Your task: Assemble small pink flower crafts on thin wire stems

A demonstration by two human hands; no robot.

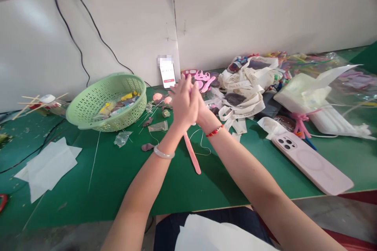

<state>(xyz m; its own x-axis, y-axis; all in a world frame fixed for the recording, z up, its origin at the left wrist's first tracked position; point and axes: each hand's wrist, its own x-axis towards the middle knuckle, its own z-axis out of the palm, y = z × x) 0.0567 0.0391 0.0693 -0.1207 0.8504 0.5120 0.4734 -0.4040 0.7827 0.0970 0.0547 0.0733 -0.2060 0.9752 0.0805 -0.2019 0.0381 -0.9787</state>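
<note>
My left hand [183, 106] and my right hand [201, 106] are pressed palm to palm above the middle of the table, fingers stretched away from me. A bit of purple shows near the fingertips, but whatever lies between the palms is hidden. Just below the hands, a flat pink plastic stick [192, 156] lies on the green tabletop [218, 182], with a thin pale thread curled beside it. A flattened grey-purple piece [147, 147] rests left of my left wrist. Beyond the hands are pink lumps [157, 97] and a pink plastic piece [207, 82].
A green basket [85, 104] of small packets stands left. White paper sheets [48, 166] lie near it. A lit phone [167, 74] leans on the back wall. Printed ribbon [244, 82] is heaped right of the hands, with a pink phone [316, 164] by the front edge.
</note>
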